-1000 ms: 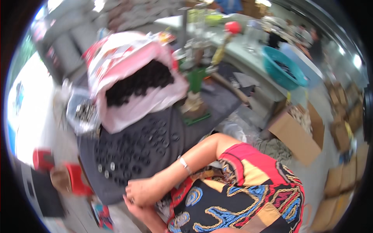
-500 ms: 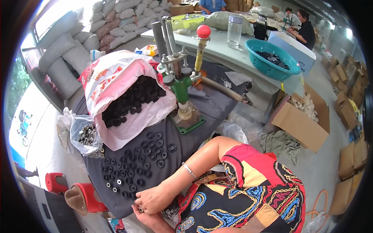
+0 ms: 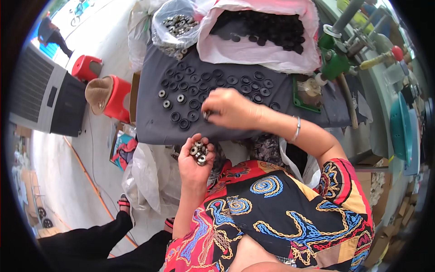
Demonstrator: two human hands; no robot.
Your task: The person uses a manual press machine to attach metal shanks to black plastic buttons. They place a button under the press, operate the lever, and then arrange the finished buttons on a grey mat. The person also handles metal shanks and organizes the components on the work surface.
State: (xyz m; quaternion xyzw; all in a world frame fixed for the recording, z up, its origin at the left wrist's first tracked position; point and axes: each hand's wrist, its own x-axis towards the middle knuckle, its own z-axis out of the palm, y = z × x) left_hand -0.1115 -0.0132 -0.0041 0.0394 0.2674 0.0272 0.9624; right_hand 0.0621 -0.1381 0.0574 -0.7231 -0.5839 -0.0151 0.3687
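Black rubber rings [image 3: 213,84] dotted in rows over a dark charcoal cloth [image 3: 149,122], a few showing silvery metal centres, and more silver-and-black pieces [image 3: 198,153] cupped in the left hand [image 3: 194,164]. Pale pink bag [image 3: 260,50] heaped with black rings up top, clear bag [image 3: 174,22] of grey metal bits beside it, green press [image 3: 334,63] with a red knob [image 3: 397,52] at right, teal basin [image 3: 401,129] further out. Red stools [image 3: 118,97] off to the left, and down below a loud shirt [image 3: 281,217] of red, black and yellow panels laced with blue and yellow swirls.
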